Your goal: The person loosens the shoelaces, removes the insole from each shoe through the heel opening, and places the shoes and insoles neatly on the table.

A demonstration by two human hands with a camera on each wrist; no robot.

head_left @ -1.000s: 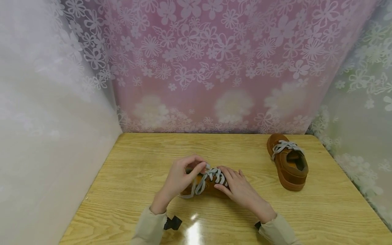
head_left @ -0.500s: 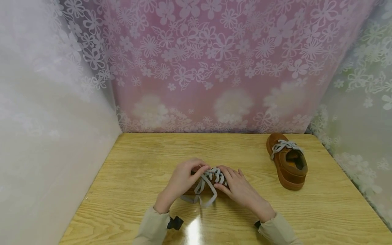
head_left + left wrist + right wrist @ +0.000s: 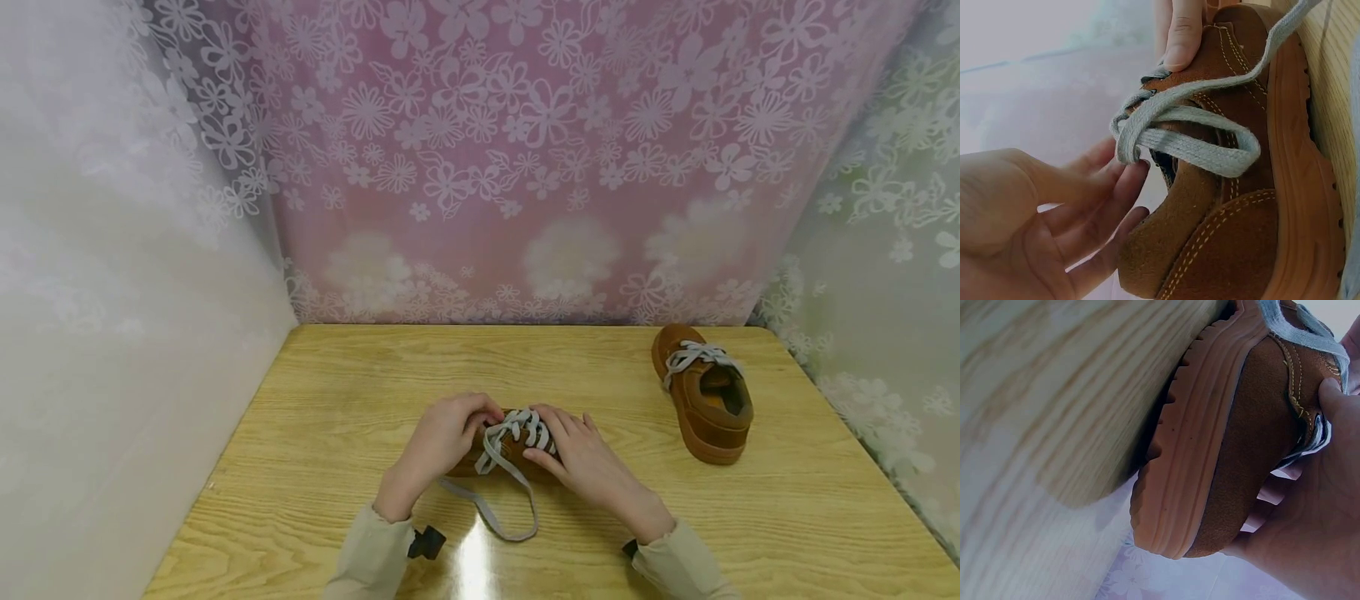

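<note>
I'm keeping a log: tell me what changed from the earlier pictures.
The loose lace swung out toward the person, into a wide bend over the table. The left hand dipped slightly; whether it pinches the lace is unclear. The right hand stayed on the near shoe; the far shoe stayed put.

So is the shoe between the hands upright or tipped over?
The shoe is upright: its sole faces the table and its lacing is on top.
</note>
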